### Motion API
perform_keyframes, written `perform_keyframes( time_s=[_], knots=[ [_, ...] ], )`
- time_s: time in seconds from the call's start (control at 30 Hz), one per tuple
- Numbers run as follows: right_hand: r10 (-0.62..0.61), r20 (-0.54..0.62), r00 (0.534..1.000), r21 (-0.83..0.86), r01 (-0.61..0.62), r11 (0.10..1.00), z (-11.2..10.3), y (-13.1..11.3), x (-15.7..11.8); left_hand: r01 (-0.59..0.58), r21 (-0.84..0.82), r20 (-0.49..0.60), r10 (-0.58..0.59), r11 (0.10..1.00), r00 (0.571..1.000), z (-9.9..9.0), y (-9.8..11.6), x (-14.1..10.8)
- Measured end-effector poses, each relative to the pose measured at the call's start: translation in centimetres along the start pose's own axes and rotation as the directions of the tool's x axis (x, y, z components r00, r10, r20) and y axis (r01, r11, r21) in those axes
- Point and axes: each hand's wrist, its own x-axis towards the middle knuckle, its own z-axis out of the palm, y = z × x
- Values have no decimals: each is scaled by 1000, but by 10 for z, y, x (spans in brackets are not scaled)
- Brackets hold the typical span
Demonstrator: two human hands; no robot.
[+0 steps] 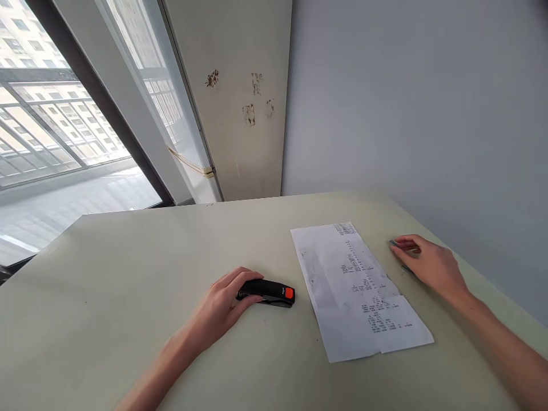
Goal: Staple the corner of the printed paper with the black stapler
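My left hand (229, 299) is closed around the rear end of a black stapler (276, 291), which lies on the table and has an orange-red patch at its right end. To the right of the stapler lie printed paper sheets (342, 291), flat, with one edge overlapping or torn near the lower right. Beyond them, my right hand (428, 262) pinches a small grey strip (393, 243) that looks like a row of staples. A second small dark strip (407, 269) rests on the table by that hand, partly covered by it.
The pale table (141, 285) reaches back to a stained cream panel (244, 114) and, on the right, to a grey-blue wall (406, 103). At the left is a window (55, 103) with a railing outside. A tan cord (190, 164) hangs at the panel's edge.
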Motion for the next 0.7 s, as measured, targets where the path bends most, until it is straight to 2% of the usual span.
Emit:
perform_keyframes(
  time_s=[0.13,0.23,0.4,0.5,0.6,0.7],
  knots=[
    [24,-20,1000,50,-23,998,8,5,3,27,36,-45,-25,999,999,-3,-5,1],
    [36,-41,999,115,-31,993,8,3,-4,81,77,-107,-72,994,992,-12,-22,3],
    [193,-77,978,333,-157,930,-3,-6,-34,205,173,-243,-160,963,957,-39,-71,17],
    [248,-21,968,469,-210,858,-10,-12,-57,268,236,-324,-184,934,928,-58,-104,28],
    [196,21,980,462,-183,868,-10,-20,-78,309,259,-366,-203,915,908,-76,-133,39],
    [163,41,986,382,-166,909,-5,-28,-92,300,238,-370,-199,924,907,-89,-152,50]
  ],
)
